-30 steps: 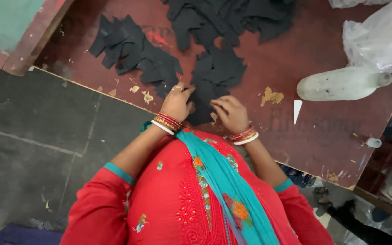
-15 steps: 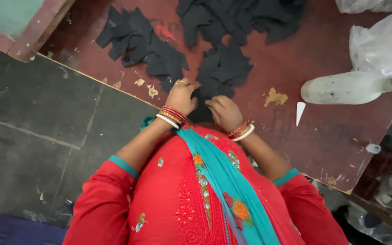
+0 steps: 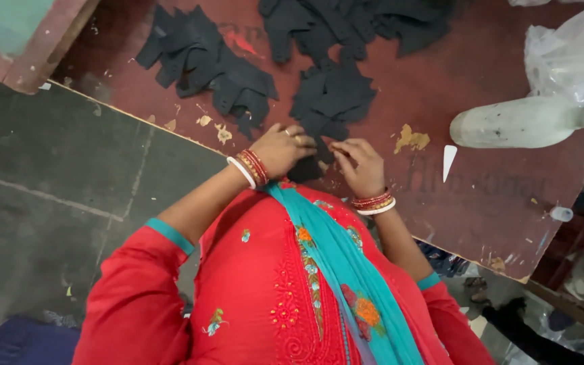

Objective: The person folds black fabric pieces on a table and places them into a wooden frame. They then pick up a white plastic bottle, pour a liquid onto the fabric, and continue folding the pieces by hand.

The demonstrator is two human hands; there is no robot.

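The left hand (image 3: 284,147) and right hand (image 3: 359,165) pinch one black cut piece (image 3: 315,138) between them at the near edge of the red surface (image 3: 495,196), just below the black pile (image 3: 332,94).

On the dark red table (image 3: 481,196), the widest bare stretch lies at about four o'clock from the right hand (image 3: 361,165), running out toward the table's near edge. At three o'clock a small white sliver (image 3: 448,161) lies in that lane, and past it, toward two o'clock, a pale plastic bottle (image 3: 518,123) on its side and a clear plastic bag (image 3: 569,57) close off the corner. From ten through one o'clock of the left hand (image 3: 282,147), heaps of black cut pieces (image 3: 217,64) cover the surface, with a narrow bare strip between two heaps. At nine o'clock a thin band of table stays free along the edge.
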